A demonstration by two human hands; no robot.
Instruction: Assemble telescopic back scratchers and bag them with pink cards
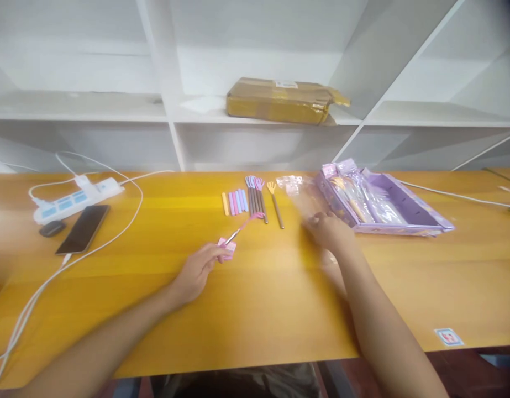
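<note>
My left hand (199,271) is closed on a pink-headed fork-like stick (234,236), with a small pink card (227,250) at its fingertips. To the right, my right hand (331,232) is blurred, its fingers closed on a clear plastic bag (306,202) beside the purple box. Between the hands lie several similar sticks with blue and pink heads (257,199) and one with a yellow head (276,205). Short yellow, pink and blue pieces (235,203) form a row left of them. The purple box (404,229) holds bagged items (354,196).
A white power strip (78,200), a black phone (83,229) and loose white cables lie at the left. Behind the table (255,309) stands a white shelf (126,110) bearing a taped brown carton (279,100). A sticker (448,336) is near the front right edge.
</note>
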